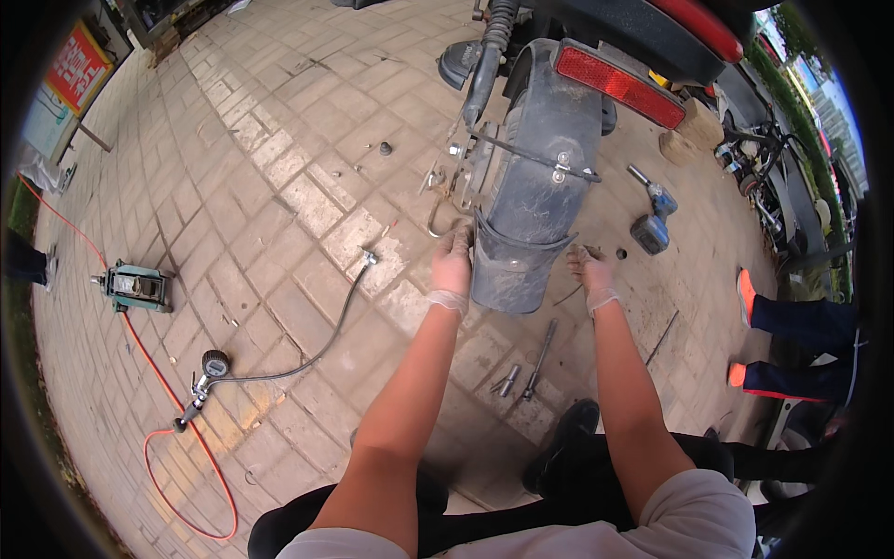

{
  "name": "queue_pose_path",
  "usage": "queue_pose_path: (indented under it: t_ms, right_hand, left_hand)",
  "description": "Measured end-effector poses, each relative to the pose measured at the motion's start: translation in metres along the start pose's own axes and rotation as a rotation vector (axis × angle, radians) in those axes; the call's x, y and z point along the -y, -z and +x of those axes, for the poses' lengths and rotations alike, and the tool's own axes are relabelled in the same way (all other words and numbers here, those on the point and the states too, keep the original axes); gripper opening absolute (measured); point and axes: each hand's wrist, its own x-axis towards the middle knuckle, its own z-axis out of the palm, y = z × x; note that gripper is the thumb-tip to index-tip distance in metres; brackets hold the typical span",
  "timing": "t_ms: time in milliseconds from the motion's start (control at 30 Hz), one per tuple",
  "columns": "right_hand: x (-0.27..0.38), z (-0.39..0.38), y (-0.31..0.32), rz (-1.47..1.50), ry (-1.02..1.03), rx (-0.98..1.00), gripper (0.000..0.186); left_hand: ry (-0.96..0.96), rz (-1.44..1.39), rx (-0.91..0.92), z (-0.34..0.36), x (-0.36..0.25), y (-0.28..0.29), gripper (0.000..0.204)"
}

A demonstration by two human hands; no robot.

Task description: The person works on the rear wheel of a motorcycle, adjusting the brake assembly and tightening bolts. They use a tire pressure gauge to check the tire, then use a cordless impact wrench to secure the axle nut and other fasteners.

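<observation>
Both my hands wear thin translucent gloves and reach to either side of a motorcycle's dusty black rear mudguard. My left hand is at the left edge of its lower flap, fingers stretched forward and partly lost against the dark wheel area. On the other side, my right hand is close to the flap's right edge, its fingers loosely bent and apart. No held thing shows in either hand. Above the mudguard is a red rear reflector. A metal hook-shaped part hangs just beyond my left hand.
A blue cordless impact wrench lies at the right. Below the flap are a ratchet-like tool and a socket. At left stand a green floor jack and a tyre inflator gauge on an orange hose. Another person's legs are at right.
</observation>
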Motion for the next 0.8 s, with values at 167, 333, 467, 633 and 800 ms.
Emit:
queue_pose_path:
  t_ms: [167,333,467,633,800]
  right_hand:
    - [0.008,-0.021,-0.026,0.024,0.074,0.098,0.033]
    - [0.011,-0.056,-0.050,0.318,-0.006,0.080,0.032]
    - [-0.009,-0.079,-0.054,0.641,0.073,0.245,0.036]
    - [-0.043,-0.097,-0.067,0.449,0.204,0.204,0.046]
    - [-0.034,-0.114,-0.075,0.343,0.197,0.162,0.048]
  left_hand:
    - [-0.002,0.015,-0.054,0.012,-0.018,-0.003,0.040]
    - [0.112,0.108,0.059,0.041,-0.036,-0.016,0.064]
    - [0.095,0.244,0.183,0.066,-0.028,-0.019,0.082]
    - [-0.041,0.215,0.260,0.079,-0.005,-0.025,0.095]
    - [-0.073,0.220,0.125,0.070,-0.003,-0.037,0.085]
